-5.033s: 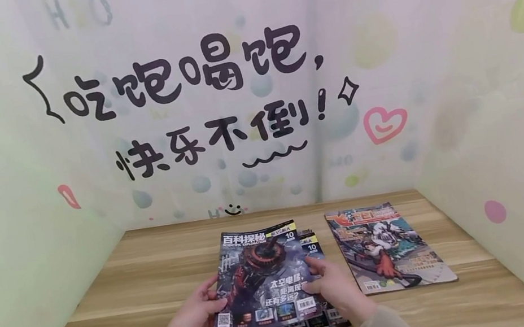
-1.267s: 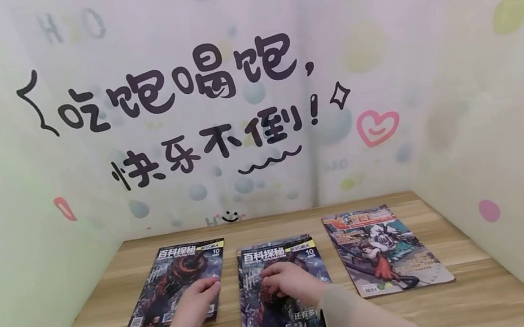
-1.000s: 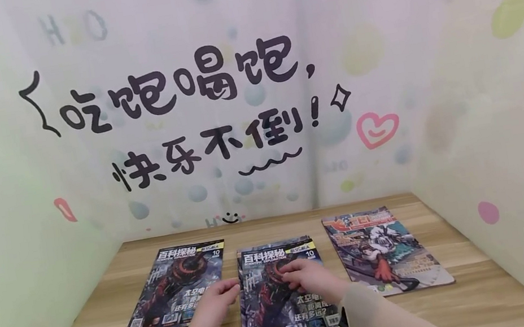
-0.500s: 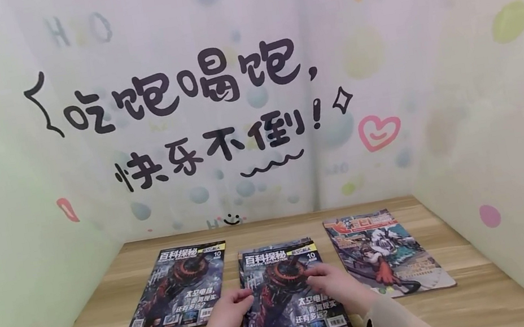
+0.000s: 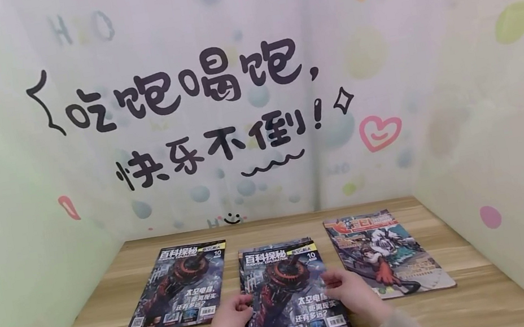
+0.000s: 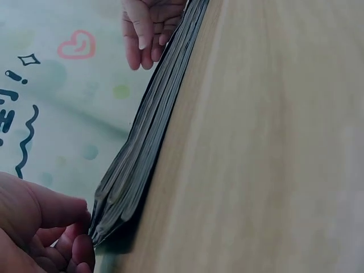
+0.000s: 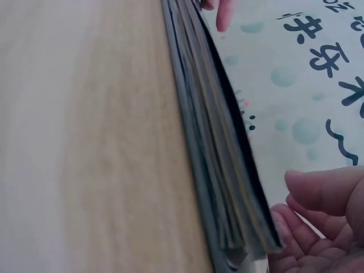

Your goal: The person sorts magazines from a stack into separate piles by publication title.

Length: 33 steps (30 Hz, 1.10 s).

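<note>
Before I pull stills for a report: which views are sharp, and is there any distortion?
Head view: wide-angle bend at the walls, the middle magazine stack fairly crisp. Left wrist view: the left hand close and soft. Right wrist view: the wooden table washed out, blurry.

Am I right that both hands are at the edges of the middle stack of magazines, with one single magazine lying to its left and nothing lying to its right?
Not quite. The left hand and right hand are at the edges of the middle stack, and a single magazine lies to its left. But the head view shows a colourful magazine lying to its right.
</note>
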Available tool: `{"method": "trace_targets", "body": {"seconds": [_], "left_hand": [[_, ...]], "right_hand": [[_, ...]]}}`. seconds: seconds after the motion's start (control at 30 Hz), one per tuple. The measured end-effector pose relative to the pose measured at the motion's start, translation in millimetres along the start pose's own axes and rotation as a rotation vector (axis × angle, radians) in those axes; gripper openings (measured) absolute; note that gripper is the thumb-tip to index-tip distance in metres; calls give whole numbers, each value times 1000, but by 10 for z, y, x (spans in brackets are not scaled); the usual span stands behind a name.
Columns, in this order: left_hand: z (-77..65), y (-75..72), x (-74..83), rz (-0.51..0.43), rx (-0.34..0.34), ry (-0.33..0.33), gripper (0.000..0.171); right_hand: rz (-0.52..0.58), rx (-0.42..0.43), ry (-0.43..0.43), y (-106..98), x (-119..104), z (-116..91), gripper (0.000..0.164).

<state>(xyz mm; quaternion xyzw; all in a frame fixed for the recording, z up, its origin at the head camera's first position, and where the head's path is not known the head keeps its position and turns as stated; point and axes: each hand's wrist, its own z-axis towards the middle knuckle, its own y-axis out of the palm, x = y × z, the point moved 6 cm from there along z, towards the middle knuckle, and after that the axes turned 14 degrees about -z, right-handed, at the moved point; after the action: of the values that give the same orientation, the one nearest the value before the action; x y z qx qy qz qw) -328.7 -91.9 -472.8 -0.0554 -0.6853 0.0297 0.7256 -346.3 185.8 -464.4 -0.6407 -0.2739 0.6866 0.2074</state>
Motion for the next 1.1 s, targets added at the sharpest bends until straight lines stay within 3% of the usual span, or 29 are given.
{"method": "trace_targets", "body": {"seconds": [0.4, 0.6, 0.87, 1.1], "left_hand": [[-22, 3, -46, 28, 18, 20, 39], [-33, -10, -20, 28, 53, 31, 47], [-69, -38, -23, 110, 116, 15, 56], [-78, -34, -20, 121, 116, 16, 60]], "right_hand": [[-64, 44, 77, 51, 86, -42, 48], [-28, 68, 107, 52, 134, -39, 55], [-18, 103, 74, 70, 130, -52, 56], [-61, 75, 82, 92, 118, -44, 59]]}}
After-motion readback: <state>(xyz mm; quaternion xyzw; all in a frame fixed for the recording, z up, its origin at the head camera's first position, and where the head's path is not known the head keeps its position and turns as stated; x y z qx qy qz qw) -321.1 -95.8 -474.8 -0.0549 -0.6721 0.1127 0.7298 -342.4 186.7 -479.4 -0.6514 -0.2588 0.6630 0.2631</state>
